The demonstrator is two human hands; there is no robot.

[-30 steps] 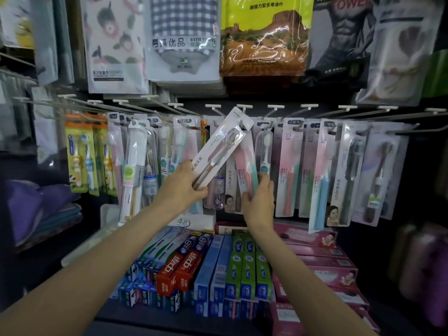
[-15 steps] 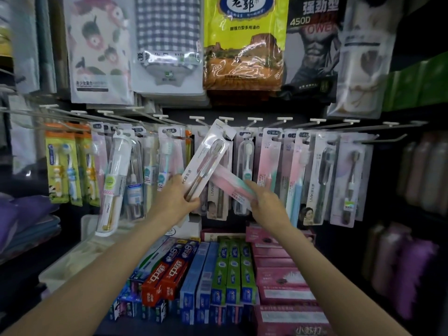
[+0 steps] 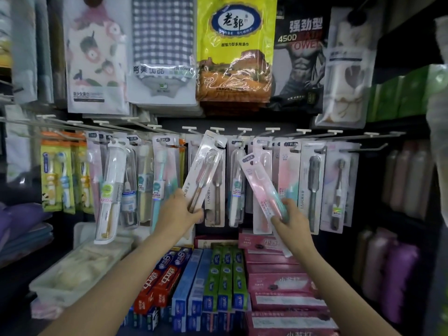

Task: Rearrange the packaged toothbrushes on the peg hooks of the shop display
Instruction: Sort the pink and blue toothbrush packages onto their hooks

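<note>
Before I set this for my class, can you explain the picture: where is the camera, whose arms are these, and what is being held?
There is no machine here. The camera sits on a person's head and looks forward and down, so the two bare arms reaching in from below are that person's own.

They face a shop display. Packaged toothbrushes hang in a row on peg hooks. Below lie toothpaste boxes, and bagged towels hang above.

The left hand grips a white pack by its lower end, tilted, its top near the hooks. The right hand grips a pink pack, tilted the other way and off the hooks. Whether the white pack is on a hook I cannot tell.
</note>
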